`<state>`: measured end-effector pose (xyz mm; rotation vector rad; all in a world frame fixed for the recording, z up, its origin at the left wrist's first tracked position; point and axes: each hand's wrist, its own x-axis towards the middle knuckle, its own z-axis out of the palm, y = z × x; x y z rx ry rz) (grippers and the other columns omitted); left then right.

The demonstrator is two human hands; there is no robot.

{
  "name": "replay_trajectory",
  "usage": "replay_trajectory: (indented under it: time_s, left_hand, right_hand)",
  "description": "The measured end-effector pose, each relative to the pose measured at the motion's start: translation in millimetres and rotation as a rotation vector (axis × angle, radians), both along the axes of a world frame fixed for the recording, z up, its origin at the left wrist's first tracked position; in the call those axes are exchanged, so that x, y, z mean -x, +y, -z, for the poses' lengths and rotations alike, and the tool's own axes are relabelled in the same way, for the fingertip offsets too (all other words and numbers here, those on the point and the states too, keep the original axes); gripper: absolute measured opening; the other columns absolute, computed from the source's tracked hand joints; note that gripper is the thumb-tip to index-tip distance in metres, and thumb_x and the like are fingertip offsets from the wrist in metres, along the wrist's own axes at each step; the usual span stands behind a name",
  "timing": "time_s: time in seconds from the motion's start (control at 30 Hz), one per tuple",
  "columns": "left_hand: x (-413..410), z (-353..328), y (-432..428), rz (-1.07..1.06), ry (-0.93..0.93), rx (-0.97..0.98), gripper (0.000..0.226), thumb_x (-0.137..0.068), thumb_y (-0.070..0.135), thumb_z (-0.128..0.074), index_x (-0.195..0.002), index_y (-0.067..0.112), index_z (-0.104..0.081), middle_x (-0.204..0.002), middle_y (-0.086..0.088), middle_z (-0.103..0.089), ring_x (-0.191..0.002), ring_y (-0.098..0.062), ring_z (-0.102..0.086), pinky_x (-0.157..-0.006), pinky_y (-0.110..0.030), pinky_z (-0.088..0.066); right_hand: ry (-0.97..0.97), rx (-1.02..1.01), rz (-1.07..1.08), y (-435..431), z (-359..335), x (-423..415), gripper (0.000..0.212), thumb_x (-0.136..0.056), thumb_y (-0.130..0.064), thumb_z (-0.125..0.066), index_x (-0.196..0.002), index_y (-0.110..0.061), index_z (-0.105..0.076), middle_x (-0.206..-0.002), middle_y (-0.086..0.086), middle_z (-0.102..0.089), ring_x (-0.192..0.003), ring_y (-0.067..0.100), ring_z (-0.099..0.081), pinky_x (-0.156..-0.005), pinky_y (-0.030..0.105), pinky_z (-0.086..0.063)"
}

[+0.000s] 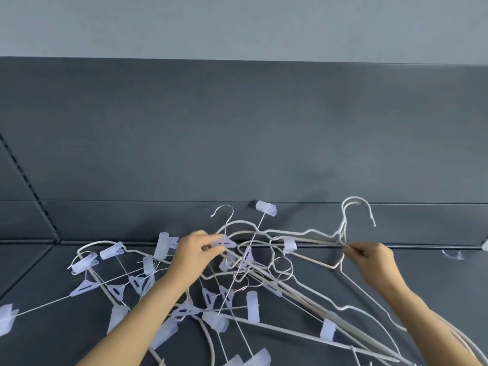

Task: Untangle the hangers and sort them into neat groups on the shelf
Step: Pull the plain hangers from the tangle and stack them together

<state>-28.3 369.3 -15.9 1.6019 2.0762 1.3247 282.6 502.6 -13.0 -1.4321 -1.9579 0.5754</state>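
Across the lower half of the frame: a tangle (237,281) of hangers lay on the dark grey shelf (435,286), spreading from the lower left edge to the lower right corner. Two sorts were mixed in it: thin wire ones carrying pale translucent clips, and thicker white ones with notched shoulders.

Left hand (195,252), centre of frame, just above the heap. Thumb and fingers pinched the translucent triangular hub of a clip hanger (224,243), whose metal hook stood up above the knuckles. One of its clips (266,208) stuck up and to the right on a slanted wire, against the rear edge of the shelf.

Right hand (375,260), right of centre. Fingertips were closed in a narrow pinch on the necks of the white hangers (343,241), at least two together, hooks pointing up and curling right. Their shoulders ran left into the tangle and down towards the lower right corner, passing under the forearm.

Another clip (6,318) sat at the far left edge on the end of a long wire, well apart from the main heap.

Behind the shelf rose a dark back panel (237,128); above it, a lighter grey wall (237,22).
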Motion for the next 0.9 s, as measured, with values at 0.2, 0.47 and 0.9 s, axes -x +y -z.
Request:
replay_trajectory:
  time_s: [0.2,0.47,0.9]
  left_hand:
    - [23,-12,-15,-0.129,-0.019,-0.084,0.032,-0.076,0.005,-0.071,-0.108,0.005,-0.066,-0.067,0.000,-0.052,-0.059,-0.006,-0.048,-0.058,-0.005,-0.039]
    - [71,15,-44,-0.185,-0.073,0.098,0.029,-0.074,0.005,-0.073,-0.103,0.007,-0.069,-0.073,-0.006,-0.059,-0.066,-0.014,-0.051,-0.060,-0.009,-0.039]
    - [115,34,-75,-0.400,-0.086,0.176,0.024,-0.078,0.005,-0.068,-0.103,0.006,-0.069,-0.071,-0.021,-0.066,-0.064,-0.025,-0.055,-0.064,-0.029,-0.042]
  right_hand:
    - [-0.017,-0.058,0.054,-16,-4,1,0.018,-0.083,-0.008,-0.062,-0.069,0.003,-0.065,-0.043,0.000,-0.038,-0.053,0.020,-0.028,-0.052,0.022,-0.033]
    - [0.051,-0.059,0.084,-32,-8,3,0.011,-0.083,-0.008,-0.064,-0.074,-0.005,-0.070,-0.055,0.014,-0.051,-0.059,0.026,-0.038,-0.052,0.022,-0.034]
    - [0.033,-0.036,0.109,-39,-2,13,0.018,-0.085,-0.010,-0.062,-0.073,0.002,-0.068,-0.055,0.021,-0.051,-0.057,0.027,-0.035,-0.054,0.032,-0.032]
